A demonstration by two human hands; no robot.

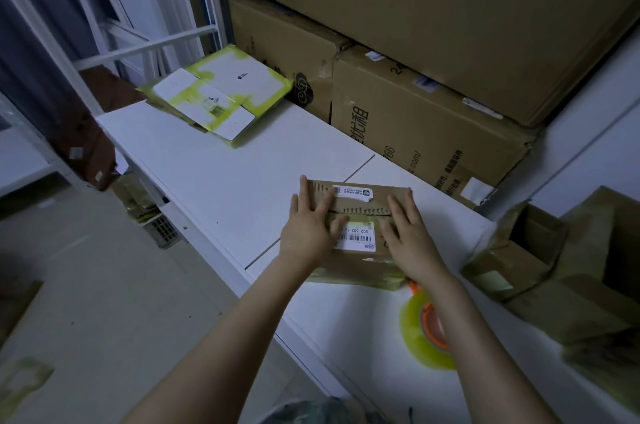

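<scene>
A small brown cardboard box (367, 202) with two white barcode labels lies on the white table (221, 188). My left hand (310, 224) lies flat on the box's left half, fingers straight and spread over the flaps. On the right half rests my right hand (408, 233), also flat with straight fingers pressing the top. A roll of clear tape on an orange dispenser (426, 330) sits on the table just under my right forearm.
Flattened white-and-yellow-green cartons (221, 91) lie at the table's far left end. Large cardboard boxes (433, 118) are stacked along the back. Open brown boxes (554, 264) stand at the right. A white metal rack (145, 46) and floor clutter are to the left.
</scene>
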